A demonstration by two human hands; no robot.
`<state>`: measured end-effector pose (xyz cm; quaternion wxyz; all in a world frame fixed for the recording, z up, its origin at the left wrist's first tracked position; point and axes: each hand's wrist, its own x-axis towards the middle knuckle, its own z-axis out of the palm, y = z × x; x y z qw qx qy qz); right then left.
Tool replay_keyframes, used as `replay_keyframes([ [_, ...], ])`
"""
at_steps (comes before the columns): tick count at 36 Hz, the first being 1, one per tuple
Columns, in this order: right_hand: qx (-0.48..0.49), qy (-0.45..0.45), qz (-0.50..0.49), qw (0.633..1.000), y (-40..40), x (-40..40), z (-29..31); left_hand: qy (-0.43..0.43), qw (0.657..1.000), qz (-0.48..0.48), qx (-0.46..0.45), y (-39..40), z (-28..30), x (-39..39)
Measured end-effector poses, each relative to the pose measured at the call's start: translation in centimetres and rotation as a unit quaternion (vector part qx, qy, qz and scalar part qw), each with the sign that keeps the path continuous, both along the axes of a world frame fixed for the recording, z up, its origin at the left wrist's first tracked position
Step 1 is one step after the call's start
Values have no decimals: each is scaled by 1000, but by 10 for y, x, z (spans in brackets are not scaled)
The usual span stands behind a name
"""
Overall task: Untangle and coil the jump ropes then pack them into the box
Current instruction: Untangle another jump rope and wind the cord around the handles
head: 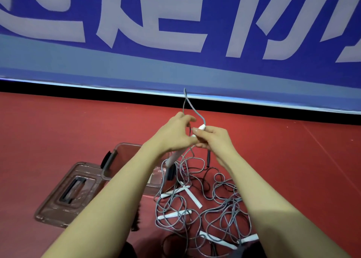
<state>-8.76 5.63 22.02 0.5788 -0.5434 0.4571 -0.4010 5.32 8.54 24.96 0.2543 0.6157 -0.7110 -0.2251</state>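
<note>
Both hands raised over red floor [58, 132]: left hand [172, 134] with fingers curled, pinching thin grey cord; right hand [213, 138] clamped on white handle [202, 127], cord loop [187, 103] arching above. Remaining jump ropes [205, 205] heaped in tangle just right of open box [125, 160], lid [66, 191] lying beside it. Likely light, limp, springy cord, prone to snagging; best gripped at rigid handles, then slack fed out loop by loop.

Both hands, left hand [176, 133] and right hand [212, 138], grip a white handle [201, 127] above the tangled jump ropes [205, 205] beside the clear box [117, 161].
</note>
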Motion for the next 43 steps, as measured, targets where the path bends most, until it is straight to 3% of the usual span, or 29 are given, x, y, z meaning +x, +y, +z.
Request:
replay_keyframes([
  [5,22,-30,-8,999,0,0,5,-106,994,0,-20,0,-14,-3],
  [8,17,-4,-22,1000,-1,-1,7,-194,981,-20,-15,0,-18,-5],
  [12,17,19,-41,999,3,0,13,-217,975,-2,-48,0,-23,-7],
  [14,-1,81,-112,990,3,-2,15,-235,970,-8,-60,0,-23,-7],
  [16,-63,206,-189,958,0,-5,14,-252,965,-11,-72,1,-22,-6],
  [18,-119,246,-221,936,-1,-9,13,-251,964,-16,-84,1,-21,-5],
  [21,-150,190,-194,951,-3,-11,8,-210,970,-31,-115,4,-19,-4],
  [24,-54,73,-83,992,-4,-7,7,-144,982,-49,-114,7,-15,-5],
  [30,-16,-33,13,999,-3,-8,10,-75,992,-60,-85,6,-12,-6],
  [36,2,-7,-37,999,-4,-7,11,-43,996,-44,-70,5,-17,-3],
  [43,26,-155,-46,987,-1,-5,25,42,996,8,-73,5,-18,-8],
])
